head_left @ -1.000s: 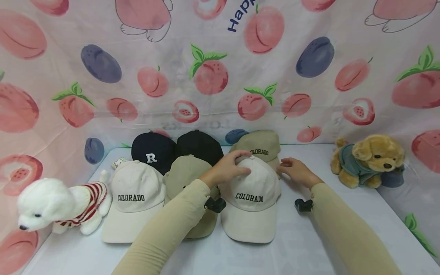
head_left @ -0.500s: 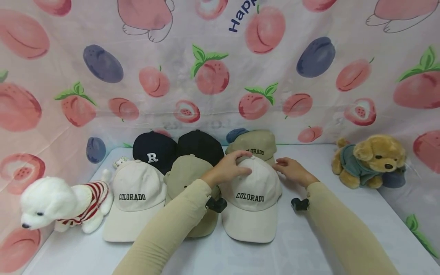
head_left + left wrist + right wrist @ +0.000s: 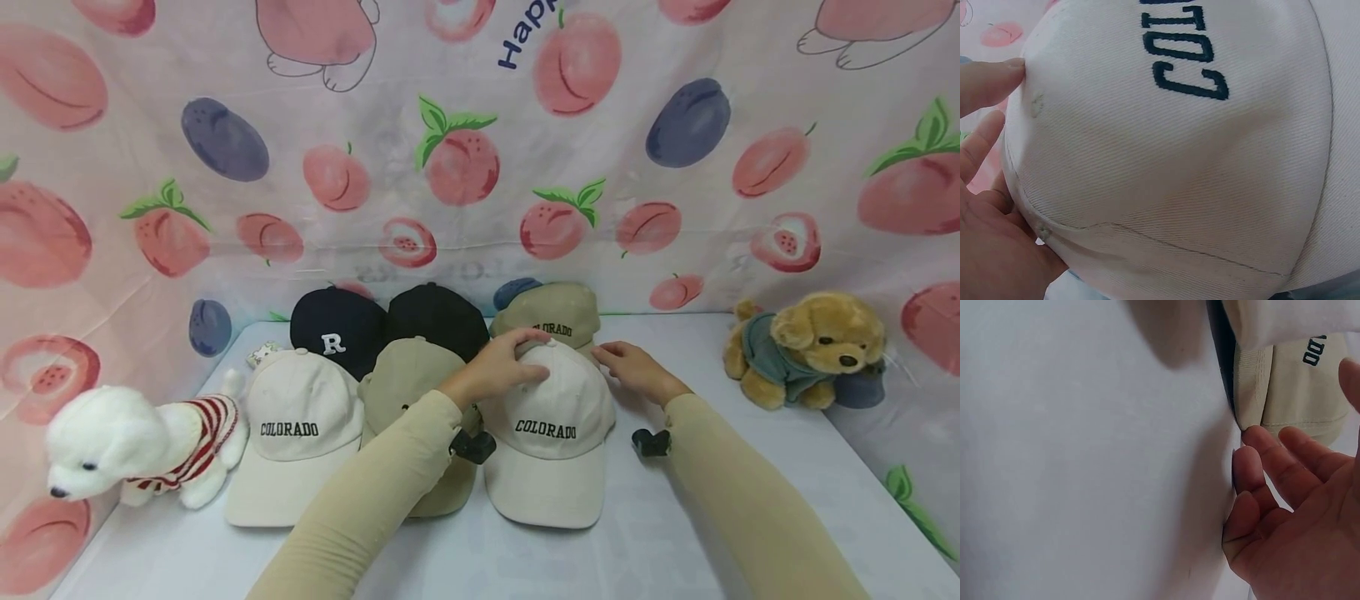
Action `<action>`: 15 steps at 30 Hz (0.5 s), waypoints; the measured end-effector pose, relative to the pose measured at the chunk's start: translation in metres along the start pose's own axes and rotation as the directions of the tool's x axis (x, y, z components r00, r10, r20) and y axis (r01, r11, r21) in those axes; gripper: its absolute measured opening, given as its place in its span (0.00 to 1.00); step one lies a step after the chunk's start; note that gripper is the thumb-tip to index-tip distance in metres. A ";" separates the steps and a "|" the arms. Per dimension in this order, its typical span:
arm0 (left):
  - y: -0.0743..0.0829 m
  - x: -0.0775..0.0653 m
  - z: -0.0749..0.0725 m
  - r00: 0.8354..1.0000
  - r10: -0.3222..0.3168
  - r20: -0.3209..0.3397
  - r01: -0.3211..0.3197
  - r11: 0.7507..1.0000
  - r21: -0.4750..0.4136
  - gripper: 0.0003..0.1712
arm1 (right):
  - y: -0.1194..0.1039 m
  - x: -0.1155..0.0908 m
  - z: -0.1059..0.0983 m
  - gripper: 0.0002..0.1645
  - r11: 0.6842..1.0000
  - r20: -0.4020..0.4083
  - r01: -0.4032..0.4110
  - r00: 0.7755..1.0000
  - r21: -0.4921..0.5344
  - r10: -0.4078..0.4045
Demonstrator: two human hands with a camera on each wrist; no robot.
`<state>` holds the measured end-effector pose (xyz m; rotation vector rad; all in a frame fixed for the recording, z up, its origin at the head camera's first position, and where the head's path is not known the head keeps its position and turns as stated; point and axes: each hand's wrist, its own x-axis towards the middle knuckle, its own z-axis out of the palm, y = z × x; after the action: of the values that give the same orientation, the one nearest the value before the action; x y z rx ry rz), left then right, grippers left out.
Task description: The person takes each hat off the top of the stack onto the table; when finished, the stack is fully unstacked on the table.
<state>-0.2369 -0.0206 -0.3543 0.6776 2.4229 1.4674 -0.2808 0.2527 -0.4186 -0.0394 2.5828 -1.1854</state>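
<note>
In the head view a white baseball cap [image 3: 547,404] lettered COLORADO stands at the table's middle. My left hand [image 3: 491,367] holds the top of its crown, thumb on the front and fingers towards the back. The left wrist view shows the same hand [image 3: 994,244] around the crown's edge. Behind this cap is a khaki baseball cap [image 3: 551,308], its lower part hidden. My right hand [image 3: 637,367] reaches to the khaki cap's right edge. In the right wrist view the right hand's fingertips [image 3: 1257,437] touch that cap's brim, with the thumb apart from the fingers.
Left of my hands stand another white cap [image 3: 300,408], a khaki cap [image 3: 408,375], a navy cap [image 3: 337,325] with an R and a black cap [image 3: 438,317]. A white plush dog [image 3: 112,442] sits far left, a brown plush dog [image 3: 810,350] right. Printed cloth [image 3: 480,233] hangs behind.
My right hand has shifted left with its fingers against the khaki cap at the back. That cap has slid a little left behind the white cap. My left hand has stayed in place.
</note>
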 end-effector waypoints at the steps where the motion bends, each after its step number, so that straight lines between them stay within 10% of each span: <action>1: 0.000 0.000 0.000 1.000 -0.002 -0.001 0.002 1.000 -0.004 0.28 | -0.001 0.000 0.000 0.44 1.000 0.003 -0.009 1.000 0.003 0.009; 15: -0.001 0.001 0.003 1.000 -0.017 -0.009 0.017 1.000 0.003 0.28 | 0.002 0.010 0.006 0.41 0.999 0.011 0.043 0.999 0.033 -0.044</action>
<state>-0.2371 -0.0181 -0.3564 0.6512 2.4321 1.4629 -0.2887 0.2481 -0.4258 -0.0958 2.5640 -1.2382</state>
